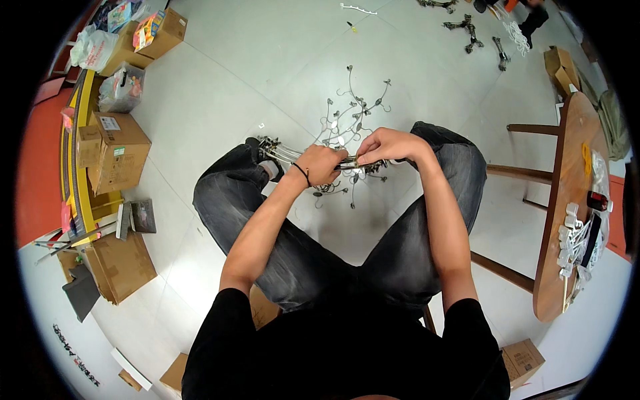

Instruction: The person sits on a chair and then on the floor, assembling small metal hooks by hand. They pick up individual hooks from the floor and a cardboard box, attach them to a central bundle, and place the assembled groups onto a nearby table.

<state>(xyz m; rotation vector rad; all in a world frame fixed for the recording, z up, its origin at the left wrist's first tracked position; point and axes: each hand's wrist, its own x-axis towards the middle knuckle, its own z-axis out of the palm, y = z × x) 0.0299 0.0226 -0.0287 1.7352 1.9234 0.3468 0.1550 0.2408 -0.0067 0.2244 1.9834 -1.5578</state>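
Note:
Between my knees, my left hand (320,165) is closed around a bundle of thin, curved metal rods (285,153), which stretches out to its left past my shin. My right hand (390,145) pinches the same bundle a little farther right, thumb and fingertips together. A small yellowish bit shows at those fingertips, too small to name. Below and beyond the hands, a branching metal piece (360,110) with thin curled arms, hooks and small oval discs spreads over the floor. The hands hide part of where the rods and this piece overlap.
Cardboard boxes (120,150) and a clear plastic bin (122,88) line the left side. At right stands a wooden table (557,227) with white cords (577,233) on top. More dark metal pieces (469,32) lie on the far floor, near another person's leg (533,23).

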